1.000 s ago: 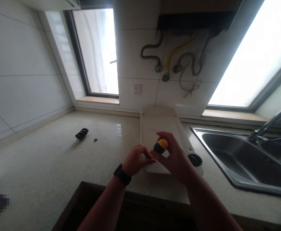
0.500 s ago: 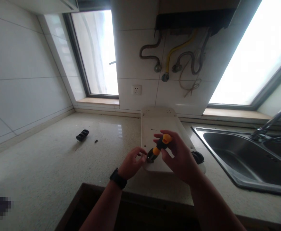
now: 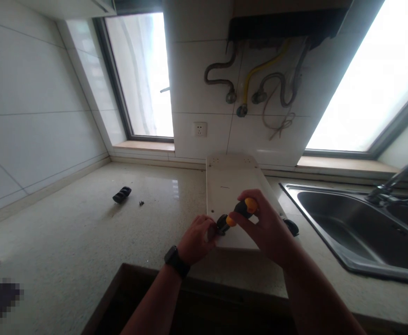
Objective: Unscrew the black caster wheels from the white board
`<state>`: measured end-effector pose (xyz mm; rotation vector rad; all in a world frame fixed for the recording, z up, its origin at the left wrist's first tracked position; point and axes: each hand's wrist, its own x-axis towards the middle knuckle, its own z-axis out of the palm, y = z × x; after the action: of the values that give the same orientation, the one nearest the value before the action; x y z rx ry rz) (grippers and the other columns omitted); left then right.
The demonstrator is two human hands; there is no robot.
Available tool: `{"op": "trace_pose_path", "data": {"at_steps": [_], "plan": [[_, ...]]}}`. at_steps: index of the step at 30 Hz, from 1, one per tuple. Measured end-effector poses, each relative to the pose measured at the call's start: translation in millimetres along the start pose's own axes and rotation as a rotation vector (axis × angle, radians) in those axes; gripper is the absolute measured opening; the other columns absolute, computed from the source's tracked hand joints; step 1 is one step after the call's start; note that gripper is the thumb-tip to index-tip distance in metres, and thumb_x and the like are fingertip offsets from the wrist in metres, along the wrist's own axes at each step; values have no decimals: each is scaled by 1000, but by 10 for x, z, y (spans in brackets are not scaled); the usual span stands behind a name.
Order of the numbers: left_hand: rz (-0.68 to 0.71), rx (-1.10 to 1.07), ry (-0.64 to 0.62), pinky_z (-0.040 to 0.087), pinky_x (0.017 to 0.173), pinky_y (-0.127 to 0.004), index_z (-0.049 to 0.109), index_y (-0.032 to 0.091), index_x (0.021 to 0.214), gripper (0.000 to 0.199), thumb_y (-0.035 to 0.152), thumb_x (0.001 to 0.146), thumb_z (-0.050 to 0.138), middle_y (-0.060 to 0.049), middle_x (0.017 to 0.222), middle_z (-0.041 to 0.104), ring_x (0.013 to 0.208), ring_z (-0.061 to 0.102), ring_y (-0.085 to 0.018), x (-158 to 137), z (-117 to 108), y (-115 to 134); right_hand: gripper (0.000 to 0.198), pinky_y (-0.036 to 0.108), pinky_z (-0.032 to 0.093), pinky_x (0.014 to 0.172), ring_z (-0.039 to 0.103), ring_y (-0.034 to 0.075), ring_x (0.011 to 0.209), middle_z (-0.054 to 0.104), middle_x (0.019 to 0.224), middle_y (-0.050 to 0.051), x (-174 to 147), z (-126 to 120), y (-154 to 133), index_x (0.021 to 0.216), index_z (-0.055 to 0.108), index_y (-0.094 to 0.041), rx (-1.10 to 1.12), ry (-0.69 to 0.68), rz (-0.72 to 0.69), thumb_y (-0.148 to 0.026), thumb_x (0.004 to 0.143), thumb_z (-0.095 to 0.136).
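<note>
A white flat-backed panel or casing (image 3: pixel 232 179) lies on the countertop. My right hand (image 3: pixel 268 228) is wrapped round the handle of a yellow-and-black screwdriver (image 3: pixel 245 208), tilted down toward the panel's near left corner. At that corner sits a black plastic piece (image 3: pixel 221 222), where the screwdriver's tip meets it; the very tip is hidden. My left hand (image 3: pixel 195 237), wearing a black watch (image 3: pixel 176 260), pinches the black piece at the panel's edge. Another black piece (image 3: pixel 291 227) is at the near right corner, partly behind my right hand.
On the countertop (image 3: pixel 78 232) to the left lie a loose black ribbed piece (image 3: pixel 122 194) and small screws (image 3: pixel 141 203). A steel sink (image 3: pixel 333 232) with a tap (image 3: pixel 382 193) is at the right. Hoses (image 3: pixel 248 79) and a socket (image 3: pixel 200 129) are on the wall behind.
My right hand has closed more tightly round the screwdriver handle, its fingers no longer spread. My left fingers have closed in at the black piece. The view has shifted slightly.
</note>
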<state>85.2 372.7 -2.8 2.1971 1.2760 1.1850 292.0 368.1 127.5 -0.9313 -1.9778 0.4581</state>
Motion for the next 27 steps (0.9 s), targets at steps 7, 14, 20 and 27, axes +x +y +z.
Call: {"op": "trace_pose_path", "data": {"at_steps": [7, 14, 20, 27], "plan": [[-1, 25, -28, 48, 96, -42, 66, 20, 103, 27, 11, 78, 72, -8, 113, 62, 108, 55, -25, -61, 41, -66, 43, 44, 60, 94, 67, 23, 109, 65, 124, 8, -34, 32, 14, 129, 52, -30, 148, -24, 12, -29, 89, 69], [0, 7, -23, 48, 99, -42, 67, 20, 102, 24, 12, 80, 72, -8, 115, 61, 112, 55, -25, -102, 69, -113, 48, 48, 57, 102, 64, 25, 119, 64, 127, 8, -94, 10, -64, 132, 51, -31, 77, -94, -58, -15, 88, 62], [-4, -10, 5, 48, 97, -43, 68, 22, 101, 22, 12, 82, 70, -7, 113, 61, 109, 56, -25, -116, 87, -108, 55, 48, 54, 105, 63, 26, 121, 62, 129, 8, -145, -5, -19, 134, 50, -32, 75, -108, -67, -9, 85, 59], [-38, -102, 48, 48, 98, -40, 68, 20, 97, 14, 12, 85, 68, -7, 111, 62, 108, 58, -22, -123, 126, -123, 52, 46, 55, 105, 64, 25, 122, 62, 129, 8, -180, -37, 8, 131, 52, -32, 185, -60, -62, -9, 85, 61]]}}
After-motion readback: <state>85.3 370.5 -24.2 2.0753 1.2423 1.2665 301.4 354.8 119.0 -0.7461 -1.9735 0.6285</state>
